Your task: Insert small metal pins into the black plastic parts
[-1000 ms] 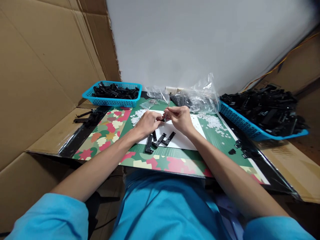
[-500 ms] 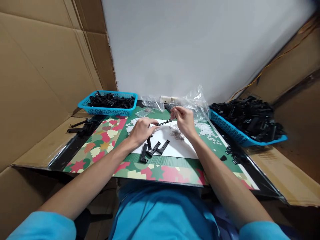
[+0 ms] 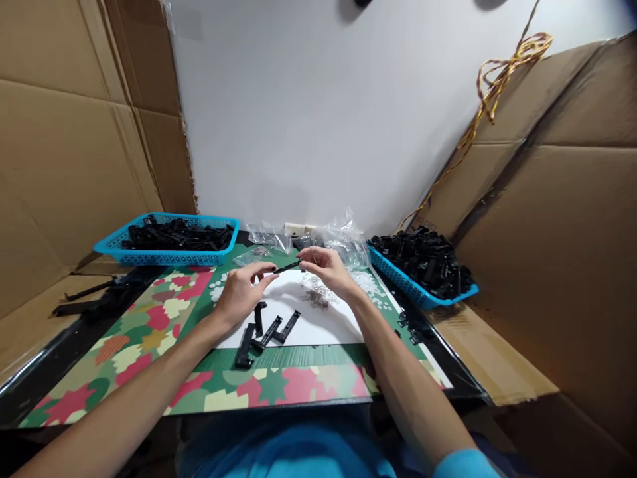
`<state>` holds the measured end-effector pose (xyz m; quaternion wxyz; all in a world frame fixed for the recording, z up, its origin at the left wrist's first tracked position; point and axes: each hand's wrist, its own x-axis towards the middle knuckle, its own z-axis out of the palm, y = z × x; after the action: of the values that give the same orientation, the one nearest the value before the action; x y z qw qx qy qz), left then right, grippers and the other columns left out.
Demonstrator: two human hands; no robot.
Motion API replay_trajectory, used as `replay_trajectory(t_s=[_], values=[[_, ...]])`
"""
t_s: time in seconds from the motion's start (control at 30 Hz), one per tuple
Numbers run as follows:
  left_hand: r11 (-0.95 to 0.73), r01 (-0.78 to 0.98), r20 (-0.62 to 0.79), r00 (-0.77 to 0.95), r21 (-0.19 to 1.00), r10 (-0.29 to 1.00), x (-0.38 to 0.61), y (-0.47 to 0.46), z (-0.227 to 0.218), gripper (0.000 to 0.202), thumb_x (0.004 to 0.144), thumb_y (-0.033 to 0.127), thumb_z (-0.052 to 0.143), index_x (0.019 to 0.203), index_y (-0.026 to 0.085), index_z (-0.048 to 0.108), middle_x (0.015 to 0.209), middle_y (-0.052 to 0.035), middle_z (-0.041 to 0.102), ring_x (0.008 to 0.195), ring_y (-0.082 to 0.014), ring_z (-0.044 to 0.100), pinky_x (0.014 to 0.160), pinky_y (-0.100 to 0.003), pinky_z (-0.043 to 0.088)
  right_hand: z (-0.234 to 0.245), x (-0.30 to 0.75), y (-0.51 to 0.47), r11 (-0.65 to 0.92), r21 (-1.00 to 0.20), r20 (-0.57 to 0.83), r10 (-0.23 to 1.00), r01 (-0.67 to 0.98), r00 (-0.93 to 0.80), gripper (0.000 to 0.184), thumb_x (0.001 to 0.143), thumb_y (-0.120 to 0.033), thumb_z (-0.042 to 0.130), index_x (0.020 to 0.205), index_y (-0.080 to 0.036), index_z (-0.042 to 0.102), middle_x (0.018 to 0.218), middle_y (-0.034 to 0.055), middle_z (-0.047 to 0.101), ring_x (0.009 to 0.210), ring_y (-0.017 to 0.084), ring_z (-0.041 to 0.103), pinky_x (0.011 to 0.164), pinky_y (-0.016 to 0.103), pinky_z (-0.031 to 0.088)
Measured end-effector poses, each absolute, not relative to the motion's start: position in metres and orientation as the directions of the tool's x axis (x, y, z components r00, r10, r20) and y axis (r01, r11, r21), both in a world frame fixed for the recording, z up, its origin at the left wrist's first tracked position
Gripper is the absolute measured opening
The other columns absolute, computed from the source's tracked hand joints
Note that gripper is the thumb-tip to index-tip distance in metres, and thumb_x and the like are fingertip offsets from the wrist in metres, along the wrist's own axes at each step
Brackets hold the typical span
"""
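Observation:
My left hand (image 3: 242,292) pinches one end of a slim black plastic part (image 3: 287,267) between thumb and fingers, above a white sheet (image 3: 283,295). At the part's other end is my right hand (image 3: 326,269), its fingertips pressed together. Whatever sits in those fingertips is too small or too hidden to name. Below my hands lie several similar black plastic parts (image 3: 245,346), partly on the sheet and partly on the green mat. A heap of tiny metallic pieces (image 3: 318,295) lies on the sheet under my right hand.
Blue baskets heaped with black parts stand at the left (image 3: 166,255) and right (image 3: 398,275). White discs (image 3: 368,285) are scattered beside the sheet. Clear plastic bags (image 3: 343,242) lie along the wall. Cardboard panels (image 3: 547,219) flank the table; dark parts (image 3: 94,299) lie at its left edge.
The view has tilted up and swung right, so the table sits lower and further left. My right hand has come down closer to the end of the held part. My left hand keeps its grip.

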<state>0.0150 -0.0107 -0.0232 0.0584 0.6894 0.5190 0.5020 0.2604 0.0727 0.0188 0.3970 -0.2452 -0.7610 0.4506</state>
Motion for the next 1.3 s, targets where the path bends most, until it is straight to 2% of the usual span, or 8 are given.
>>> replay_trajectory(t_s=[0.2,0.33,0.43,0.57,0.7,0.97,1.13,1.3], values=[[-0.448,0.582,0.562,-0.02,0.679,0.827,0.017,-0.011,-0.021,0.044,0.103,0.052,0.064,0.138,0.027,0.07,0.121,-0.0055,0.082,0.091,-0.0229,0.075,0.081,-0.034,0.058,0.053,0.294,0.062,0.533,-0.843,0.433,0.759,0.08,-0.487,0.033,0.087,-0.05,0.086,0.098,-0.021,0.074,0.086,0.0032,0.068,0.077,0.02,0.057,0.071,0.034,0.045],[-0.458,0.658,0.572,0.051,0.597,0.819,0.017,-0.011,-0.021,0.038,0.108,0.048,0.051,0.128,0.025,0.073,0.12,-0.0061,0.081,0.09,-0.0228,0.073,0.079,-0.034,0.056,0.076,0.35,0.053,0.626,-0.691,0.602,0.775,0.361,-0.193,0.035,0.083,-0.053,0.088,0.09,-0.021,0.076,0.075,0.0042,0.061,0.067,0.02,0.045,0.062,0.036,0.036],[-0.509,0.682,0.592,0.137,0.526,0.795,0.019,-0.012,-0.024,0.035,0.107,0.041,0.049,0.122,0.023,0.075,0.12,-0.007,0.081,0.095,-0.0245,0.074,0.088,-0.038,0.057,0.076,0.395,0.042,0.608,-0.623,0.638,0.759,0.491,-0.13,0.035,0.085,-0.053,0.085,0.086,-0.019,0.077,0.074,0.0034,0.061,0.065,0.017,0.043,0.061,0.034,0.033],[-0.556,0.671,0.572,0.233,0.491,0.786,0.025,-0.016,-0.026,0.032,0.105,0.036,0.051,0.116,0.023,0.077,0.118,-0.0079,0.081,0.104,-0.0274,0.074,0.095,-0.042,0.058,0.061,0.441,0.024,0.493,-0.534,0.473,0.847,0.687,-0.241,0.035,0.086,-0.053,0.081,0.083,-0.018,0.08,0.074,0.003,0.065,0.065,0.016,0.048,0.062,0.032,0.035],[-0.571,0.655,0.517,0.305,0.495,0.8,0.029,-0.02,-0.024,0.029,0.104,0.036,0.053,0.112,0.023,0.078,0.114,-0.008,0.08,0.1,-0.0262,0.073,0.091,-0.039,0.058,0.046,0.46,0.005,0.422,-0.439,0.294,0.902,0.793,-0.317,0.033,0.087,-0.052,0.079,0.081,-0.019,0.08,0.071,0.003,0.065,0.065,0.018,0.05,0.061,0.032,0.036],[-0.603,0.666,0.46,0.409,0.439,0.788,0.027,-0.02,-0.022,0.022,0.097,0.031,0.06,0.105,0.024,0.08,0.107,-0.0071,0.08,0.096,-0.0253,0.072,0.094,-0.04,0.052,0.042,0.427,-0.049,0.411,-0.508,0.177,0.91,0.757,-0.375,0.023,0.093,-0.047,0.073,0.082,-0.027,0.077,0.084,0.0085,0.076,0.075,0.029,0.063,0.067,0.041,0.048],[-0.591,0.67,0.466,0.389,0.448,0.795,0.025,-0.016,-0.029,0.025,0.099,0.033,0.058,0.106,0.024,0.08,0.105,-0.0064,0.079,0.092,-0.0246,0.071,0.088,-0.038,0.053,0.029,0.48,-0.082,0.236,-0.514,0.265,0.958,0.825,-0.108,0.029,0.091,-0.053,0.072,0.087,-0.025,0.078,0.078,0.0086,0.075,0.071,0.029,0.066,0.062,0.039,0.049],[-0.536,0.701,0.492,0.295,0.47,0.819,0.023,-0.011,-0.033,0.028,0.101,0.035,0.055,0.111,0.023,0.079,0.11,-0.0071,0.081,0.094,-0.0262,0.072,0.09,-0.04,0.054,-0.004,0.564,-0.086,-0.078,-0.462,0.341,0.904,0.884,0.258,0.038,0.08,-0.057,0.072,0.08,-0.021,0.081,0.07,0.0101,0.075,0.063,0.03,0.068,0.058,0.038,0.048]])
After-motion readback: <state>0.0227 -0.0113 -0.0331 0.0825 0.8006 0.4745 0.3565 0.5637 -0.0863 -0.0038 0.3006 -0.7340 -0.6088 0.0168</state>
